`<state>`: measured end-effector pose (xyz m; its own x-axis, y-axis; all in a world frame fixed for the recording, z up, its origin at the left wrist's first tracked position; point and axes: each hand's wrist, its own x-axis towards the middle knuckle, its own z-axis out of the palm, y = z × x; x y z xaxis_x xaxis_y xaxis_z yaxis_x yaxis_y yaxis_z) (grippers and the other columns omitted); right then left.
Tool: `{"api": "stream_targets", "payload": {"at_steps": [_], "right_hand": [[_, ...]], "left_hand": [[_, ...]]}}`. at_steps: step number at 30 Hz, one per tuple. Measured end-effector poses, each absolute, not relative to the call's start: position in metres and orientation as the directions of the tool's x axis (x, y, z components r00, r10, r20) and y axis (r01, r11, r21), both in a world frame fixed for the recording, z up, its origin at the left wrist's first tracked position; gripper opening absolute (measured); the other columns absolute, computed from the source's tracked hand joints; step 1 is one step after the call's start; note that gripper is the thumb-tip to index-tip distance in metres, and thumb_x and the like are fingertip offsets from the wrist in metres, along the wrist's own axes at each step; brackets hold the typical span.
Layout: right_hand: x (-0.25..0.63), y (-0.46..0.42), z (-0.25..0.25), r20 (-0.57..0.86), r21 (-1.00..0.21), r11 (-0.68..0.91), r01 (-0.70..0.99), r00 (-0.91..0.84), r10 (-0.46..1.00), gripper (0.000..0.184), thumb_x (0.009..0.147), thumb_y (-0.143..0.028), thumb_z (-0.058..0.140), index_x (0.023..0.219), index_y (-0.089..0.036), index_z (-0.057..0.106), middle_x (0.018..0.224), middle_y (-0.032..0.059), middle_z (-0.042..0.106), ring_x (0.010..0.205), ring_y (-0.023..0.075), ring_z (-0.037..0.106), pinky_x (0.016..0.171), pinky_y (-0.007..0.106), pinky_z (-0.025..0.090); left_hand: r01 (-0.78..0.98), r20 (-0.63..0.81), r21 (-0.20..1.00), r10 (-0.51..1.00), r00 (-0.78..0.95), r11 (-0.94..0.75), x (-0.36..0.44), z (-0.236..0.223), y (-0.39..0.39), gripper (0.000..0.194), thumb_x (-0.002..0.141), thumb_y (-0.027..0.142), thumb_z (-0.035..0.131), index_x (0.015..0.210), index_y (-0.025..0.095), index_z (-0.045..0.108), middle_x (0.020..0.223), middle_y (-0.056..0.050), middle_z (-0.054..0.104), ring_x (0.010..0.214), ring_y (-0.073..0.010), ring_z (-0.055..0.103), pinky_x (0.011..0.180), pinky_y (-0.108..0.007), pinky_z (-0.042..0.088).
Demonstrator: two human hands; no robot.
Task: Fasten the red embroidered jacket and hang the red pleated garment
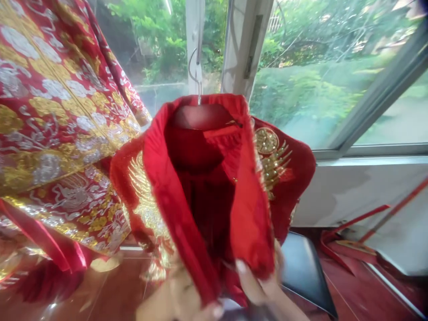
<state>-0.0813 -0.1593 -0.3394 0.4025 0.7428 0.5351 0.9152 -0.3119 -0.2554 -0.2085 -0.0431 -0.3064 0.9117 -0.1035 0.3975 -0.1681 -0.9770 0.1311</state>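
Observation:
A red jacket (179, 196) with gold embroidery on its shoulders and front hangs in front of me on a hanger (197, 117) with a metal hook. Its front is spread apart, so the dark red lining shows. My left hand (180, 290) is closed around the lower left front edge, slightly blurred, with the thumb on the inner side. On the opposite front edge, my right hand (257, 285) grips the cloth with the thumb inside and the other fingers partly hidden behind it.
At left hangs a large red garment (60, 102) with gold and silver embroidery. Windows (310, 84) stand behind the jacket. A dark, glossy-topped object (309, 272) is at lower right, near a red long-handled object (354, 249) on the tiled floor (123, 285).

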Motion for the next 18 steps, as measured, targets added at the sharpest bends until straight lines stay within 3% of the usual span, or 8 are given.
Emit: {"api": "stream_targets", "payload": {"at_steps": [2,4,8,11,14,15,17,18], "right_hand": [[-0.071,-0.128,-0.336,0.629,-0.321,-0.308,0.896,0.445,0.638,0.083,0.075,-0.032,0.050,0.153,-0.037,0.021,0.125,-0.0014,0.065,0.103,0.0296,0.068,0.070,0.044,0.064],[-0.062,-0.110,-0.329,0.738,-0.382,-0.266,0.885,0.466,0.488,0.076,0.083,-0.022,0.043,0.155,-0.025,0.018,0.128,0.0077,0.063,0.105,0.0273,0.068,0.080,0.041,0.062],[-0.070,-0.135,-0.310,0.771,-0.376,-0.125,0.918,0.385,0.508,0.066,0.090,-0.025,0.048,0.152,-0.017,0.027,0.120,0.0143,0.066,0.101,0.0260,0.069,0.079,0.038,0.060],[-0.068,-0.180,-0.288,0.907,-0.311,0.035,0.950,0.286,0.309,0.055,0.089,-0.040,0.056,0.140,-0.021,0.048,0.107,0.0077,0.070,0.096,0.0235,0.069,0.079,0.036,0.058],[-0.024,-0.214,-0.255,0.916,-0.251,-0.019,0.968,0.231,-0.327,0.038,0.085,-0.020,0.065,0.122,-0.029,0.063,0.091,-0.0024,0.069,0.079,0.0110,0.067,0.077,0.024,0.054],[-0.003,-0.220,-0.243,0.855,-0.311,0.034,0.950,0.295,-0.426,0.036,0.083,-0.018,0.067,0.117,-0.030,0.065,0.091,-0.0025,0.068,0.079,0.0100,0.065,0.076,0.024,0.054],[0.041,-0.224,-0.223,0.810,-0.486,0.189,0.853,0.521,-0.268,0.041,0.080,-0.027,0.070,0.120,-0.024,0.063,0.109,0.0026,0.066,0.096,0.0113,0.064,0.080,0.024,0.052],[0.059,-0.223,-0.215,0.780,-0.581,0.284,0.763,0.622,-0.077,0.046,0.082,-0.036,0.064,0.125,-0.020,0.059,0.118,0.0054,0.064,0.101,0.0117,0.063,0.083,0.025,0.051]], "left_hand": [[-0.126,0.471,0.183,-0.025,0.882,-0.975,-0.179,-0.312,-0.035,0.039,0.090,0.037,0.037,0.060,0.024,0.059,0.057,-0.005,0.060,0.054,-0.0203,0.057,0.060,-0.038,0.049],[0.036,0.566,0.308,0.214,0.796,-0.951,-0.152,-0.320,-0.012,0.044,0.095,0.030,0.028,0.066,0.019,0.059,0.059,-0.007,0.061,0.055,-0.0188,0.058,0.060,-0.033,0.047],[0.336,0.427,0.398,0.496,0.756,-0.854,-0.135,-0.336,0.034,0.036,0.095,0.028,0.034,0.079,0.015,0.063,0.067,-0.009,0.068,0.057,-0.0208,0.063,0.055,-0.029,0.040],[0.311,0.460,0.352,0.452,0.764,-0.883,-0.151,-0.336,0.040,0.033,0.094,0.033,0.041,0.074,0.016,0.062,0.059,-0.005,0.063,0.049,-0.0177,0.057,0.050,-0.026,0.034],[0.032,0.735,0.318,0.268,0.623,-0.947,-0.165,-0.315,0.029,0.032,0.093,0.032,0.045,0.066,0.017,0.054,0.055,-0.001,0.055,0.048,-0.0127,0.051,0.050,-0.023,0.035],[-0.069,0.825,0.264,0.188,0.533,-0.962,-0.166,-0.304,0.023,0.029,0.092,0.030,0.047,0.067,0.017,0.053,0.057,-0.001,0.055,0.051,-0.0124,0.051,0.053,-0.023,0.037],[-0.185,0.930,0.109,0.034,0.366,-0.977,-0.161,-0.279,0.011,0.015,0.088,0.024,0.053,0.075,0.017,0.057,0.065,-0.003,0.060,0.062,-0.0142,0.055,0.062,-0.025,0.042],[-0.198,0.948,0.030,-0.035,0.317,-0.980,-0.155,-0.267,0.005,0.006,0.085,0.021,0.057,0.082,0.017,0.059,0.073,-0.004,0.064,0.070,-0.0161,0.057,0.069,-0.028,0.044]]}}
